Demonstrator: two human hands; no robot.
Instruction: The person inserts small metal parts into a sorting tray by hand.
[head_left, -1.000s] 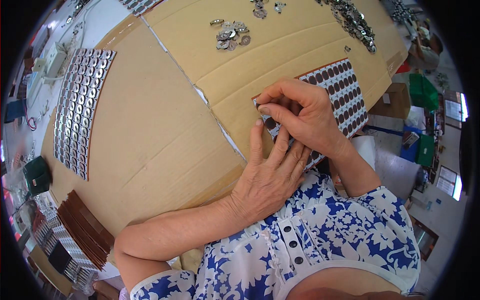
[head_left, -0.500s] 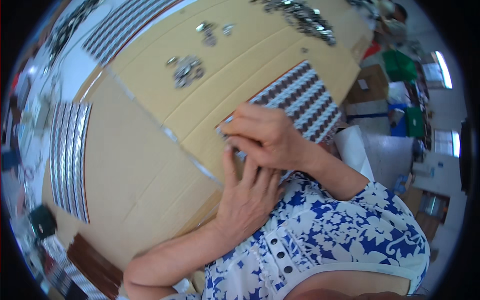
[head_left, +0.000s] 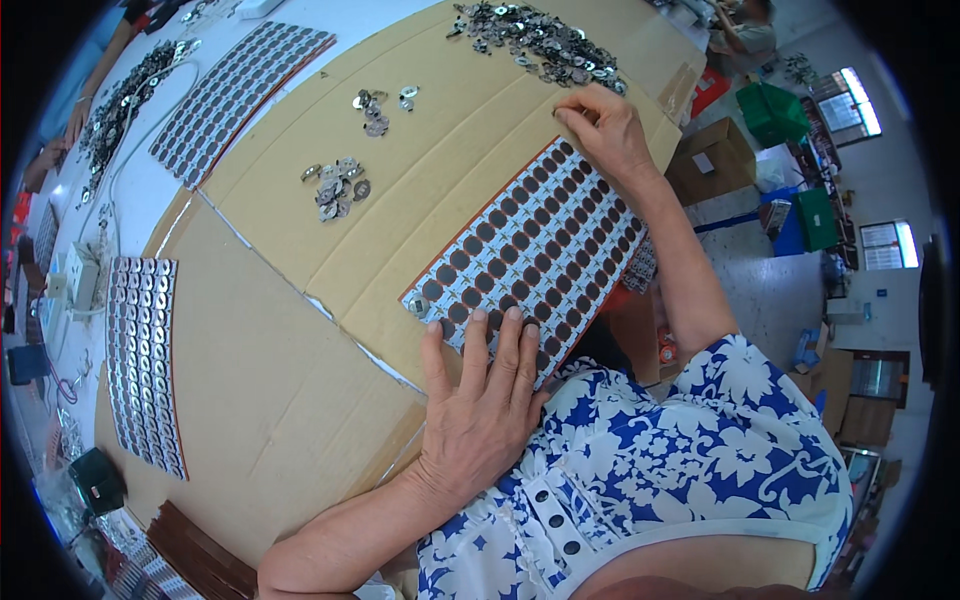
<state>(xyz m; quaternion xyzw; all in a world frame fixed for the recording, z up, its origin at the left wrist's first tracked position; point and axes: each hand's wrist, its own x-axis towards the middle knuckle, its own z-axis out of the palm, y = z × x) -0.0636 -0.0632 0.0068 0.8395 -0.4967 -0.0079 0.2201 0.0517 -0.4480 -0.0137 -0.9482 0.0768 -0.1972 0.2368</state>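
Observation:
A rectangular sheet [head_left: 515, 230] with rows of dark round spots on white lies slanted on the cardboard in front of me. One small silver metal piece [head_left: 418, 306] sits at its near left corner. My left hand [head_left: 485, 405] rests flat with fingers apart on the near end of the sheet. Beyond the far end, my right hand [head_left: 612, 135] has its thumb and index finger pinched at a small dark metal piece [head_left: 557, 111] on the cardboard; the fingers partly hide it.
A big heap of metal pieces [head_left: 540, 45] lies at the far edge, with smaller clusters [head_left: 342, 188] to the left. Another sheet covered in metal discs [head_left: 145, 360] stands left, a spotted sheet [head_left: 240, 95] far left. Cables and another person's hand [head_left: 75, 120] are beyond.
My right hand has moved from the near left corner of the sheet to beyond its far end. My left fingers have spread flat on the sheet. The whole view has shifted slightly.

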